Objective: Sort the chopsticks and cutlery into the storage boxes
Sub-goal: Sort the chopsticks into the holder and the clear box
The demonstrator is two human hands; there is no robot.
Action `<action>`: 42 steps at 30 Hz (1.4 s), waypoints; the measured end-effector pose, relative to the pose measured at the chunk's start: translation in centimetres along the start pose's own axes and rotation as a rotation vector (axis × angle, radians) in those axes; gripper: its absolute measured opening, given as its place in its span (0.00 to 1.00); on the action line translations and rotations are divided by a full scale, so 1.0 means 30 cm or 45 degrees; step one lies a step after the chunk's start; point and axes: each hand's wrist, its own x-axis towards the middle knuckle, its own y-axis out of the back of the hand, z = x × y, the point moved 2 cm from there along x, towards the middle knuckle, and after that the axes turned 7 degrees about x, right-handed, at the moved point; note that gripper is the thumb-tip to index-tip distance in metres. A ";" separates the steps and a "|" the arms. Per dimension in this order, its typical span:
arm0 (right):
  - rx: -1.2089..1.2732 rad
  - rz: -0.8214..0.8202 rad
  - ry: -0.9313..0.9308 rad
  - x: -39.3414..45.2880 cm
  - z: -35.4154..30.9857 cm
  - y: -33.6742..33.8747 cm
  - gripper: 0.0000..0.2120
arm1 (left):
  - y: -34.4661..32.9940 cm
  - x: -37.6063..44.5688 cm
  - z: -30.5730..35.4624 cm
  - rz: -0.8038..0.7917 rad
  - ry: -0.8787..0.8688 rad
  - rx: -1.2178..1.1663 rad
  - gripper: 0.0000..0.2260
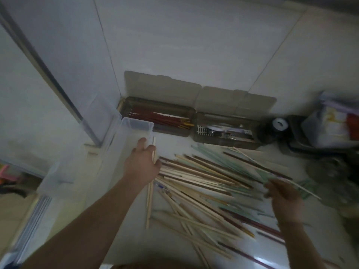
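Observation:
A loose pile of chopsticks (209, 183), pale wooden, dark brown and green, is spread over the white counter. My left hand (142, 162) grips a few pale wooden chopsticks (149, 199) upright beside the clear plastic box (124, 150) with its lid open to the left. My right hand (281, 197) pinches a thin pale chopstick (306, 190) at the pile's right edge. Against the wall stand two brown boxes with raised lids: the left brown box (159, 115) holds red chopsticks, the right brown box (225, 131) holds metal cutlery.
A dark tray with packets and a white roll (279, 124) sits at the right, by the wall. Darker clutter (330, 171) lies at the counter's right edge. The tiled wall closes off the back.

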 end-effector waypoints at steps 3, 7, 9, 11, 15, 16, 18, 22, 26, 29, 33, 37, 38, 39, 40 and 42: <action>-0.141 0.203 -0.086 -0.117 0.190 0.207 0.05 | 0.016 -0.012 0.009 0.031 -0.024 0.169 0.21; -0.514 0.265 0.099 -0.279 0.306 0.322 0.08 | 0.052 0.005 0.067 0.021 -0.095 0.379 0.30; -0.674 0.212 0.259 -0.327 0.324 0.334 0.14 | 0.083 0.048 0.130 0.078 -0.196 0.336 0.33; -0.751 0.137 0.310 -0.352 0.315 0.326 0.08 | 0.112 0.112 0.204 0.164 -0.327 0.224 0.34; -0.760 -0.014 0.206 -0.362 0.316 0.290 0.18 | 0.099 0.245 0.329 0.137 -0.462 0.153 0.35; -0.764 -0.031 0.201 -0.360 0.315 0.285 0.18 | 0.081 0.272 0.349 0.101 -0.470 0.169 0.36; -0.768 -0.039 0.219 -0.348 0.308 0.284 0.19 | 0.044 0.315 0.374 0.063 -0.485 0.222 0.36; -0.796 -0.083 0.249 -0.306 0.285 0.277 0.21 | -0.001 0.365 0.394 0.029 -0.498 0.316 0.33; -0.815 -0.131 0.257 -0.269 0.271 0.266 0.17 | -0.041 0.383 0.392 -0.116 -0.466 0.502 0.31; -0.821 -0.127 0.273 -0.254 0.279 0.265 0.14 | -0.050 0.384 0.381 -0.127 -0.473 0.474 0.30; -0.823 -0.127 0.249 -0.239 0.292 0.257 0.13 | -0.043 0.369 0.374 -0.044 -0.438 0.252 0.21; -0.810 -0.135 0.250 -0.223 0.295 0.256 0.14 | -0.021 0.373 0.352 -0.014 -0.481 0.020 0.16; -0.812 -0.143 0.251 -0.218 0.293 0.257 0.14 | -0.012 0.376 0.341 -0.046 -0.487 -0.051 0.16; -0.810 -0.152 0.259 -0.213 0.294 0.256 0.15 | -0.005 0.383 0.326 -0.058 -0.490 -0.098 0.15; -0.813 -0.163 0.266 -0.208 0.292 0.256 0.15 | 0.002 0.392 0.307 -0.051 -0.495 -0.117 0.13; -0.822 -0.182 0.273 -0.201 0.289 0.255 0.15 | 0.010 0.410 0.268 -0.047 -0.491 -0.155 0.09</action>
